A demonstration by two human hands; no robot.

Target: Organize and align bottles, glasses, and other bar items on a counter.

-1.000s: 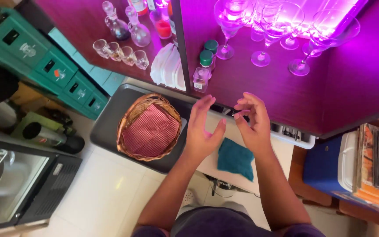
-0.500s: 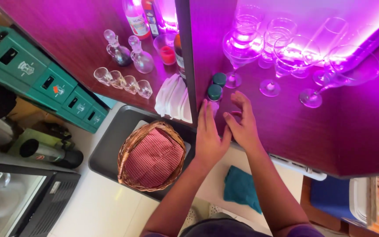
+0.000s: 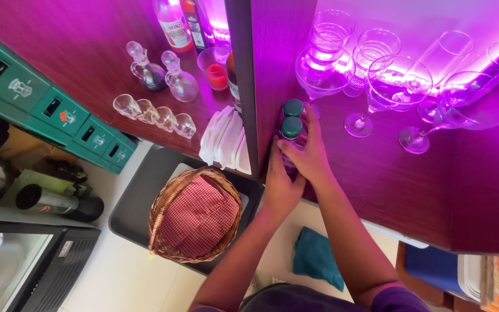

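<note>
A: Grip check. Both hands closed around the nearer green-capped bottle (image 3: 290, 138) at the front of the shelf (image 3: 376, 173), hard against the upright divider (image 3: 249, 86). Left hand (image 3: 281, 185) wrapped low on the body; right hand (image 3: 310, 153) over the shoulder, fingers (image 3: 313, 118) curled just under the cap. Grip narrow, holding the bottle upright.

B: Second bottle?

A: A matching green-capped bottle (image 3: 293, 108) just behind, touching or nearly so; not held. Judged: both standing on the shelf, front one not yet lifted clear or released.

B: Contents?

A: Cannot tell; hidden by the hands and the magenta light. Capped, so closed.

B: Other containers?

A: Stemmed glasses (image 3: 399, 81) to the right, all seemingly empty. Left of the divider: two glass cruets (image 3: 163, 75), the left one dark inside; small tumbler (image 3: 216, 68) with something red; row of shot glasses (image 3: 154, 114) tipped on their sides, empty. Below, wicker basket (image 3: 194, 215) lined with red checked cloth (image 3: 194, 216), nothing visible on top.
</note>
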